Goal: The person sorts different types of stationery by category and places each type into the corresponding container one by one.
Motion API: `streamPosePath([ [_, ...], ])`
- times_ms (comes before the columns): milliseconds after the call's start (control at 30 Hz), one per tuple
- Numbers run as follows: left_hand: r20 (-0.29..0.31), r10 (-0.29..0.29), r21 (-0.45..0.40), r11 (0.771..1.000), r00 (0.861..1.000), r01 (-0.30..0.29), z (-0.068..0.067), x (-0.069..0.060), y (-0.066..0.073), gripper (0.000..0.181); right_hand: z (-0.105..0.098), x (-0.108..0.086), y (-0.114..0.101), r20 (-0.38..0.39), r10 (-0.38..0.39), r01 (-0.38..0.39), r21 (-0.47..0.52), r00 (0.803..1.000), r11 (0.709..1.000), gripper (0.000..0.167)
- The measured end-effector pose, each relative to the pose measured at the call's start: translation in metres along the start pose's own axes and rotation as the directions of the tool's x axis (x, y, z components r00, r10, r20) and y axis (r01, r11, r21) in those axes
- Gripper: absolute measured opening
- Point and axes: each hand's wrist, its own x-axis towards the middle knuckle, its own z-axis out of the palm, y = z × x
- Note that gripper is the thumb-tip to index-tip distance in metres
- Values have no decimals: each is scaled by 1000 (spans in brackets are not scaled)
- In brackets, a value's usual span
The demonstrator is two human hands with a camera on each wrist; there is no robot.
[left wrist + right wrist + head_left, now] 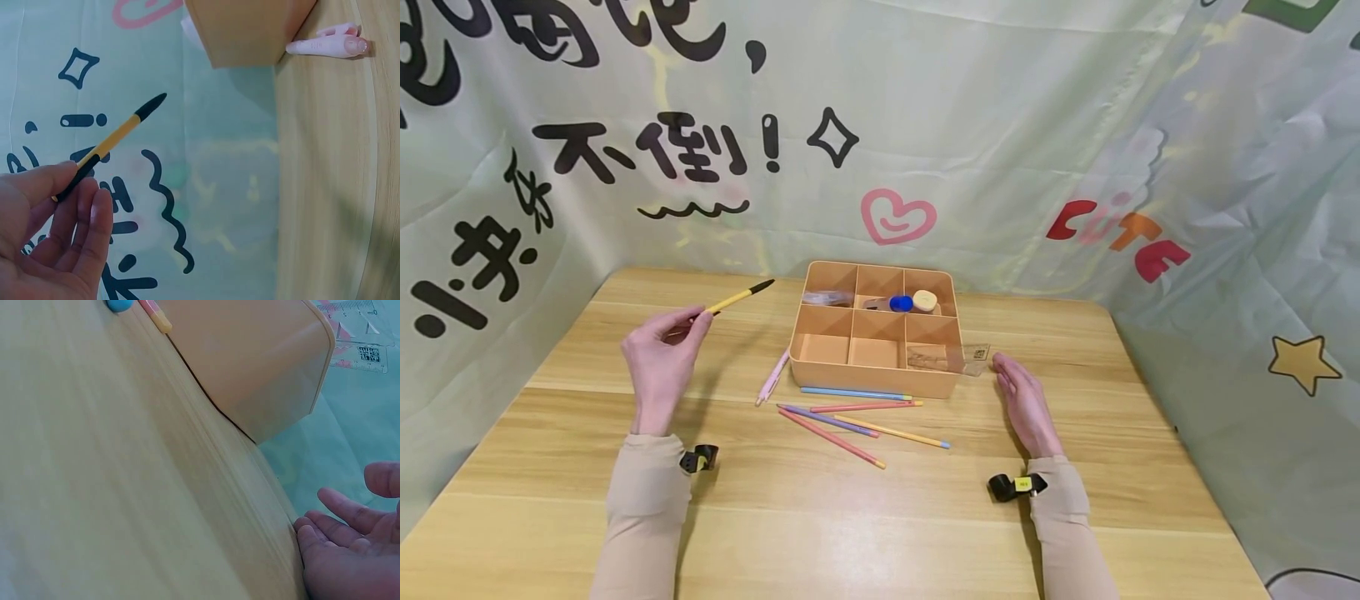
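left wrist view, slim yellow pen (112,142), tapered black tip (152,107)

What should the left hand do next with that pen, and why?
Probably move the yellow-and-black pen right and into the front-left compartment of the organizer: the left hand pinches it in the air left of the organizer, and that compartment looks empty, while a clear ruler juts out at the right.
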Motion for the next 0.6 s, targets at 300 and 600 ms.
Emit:
streamPosePath([
  [300,116,73,-28,997,991,-70,9,-4,5,17,1,-1,0,8,-5,5,-11,1000,1000,54],
  [600,212,120,-16,993,970,-119,17,-8,5,17,1,-2,0,4,-19,19,-20,1000,1000,54],
])
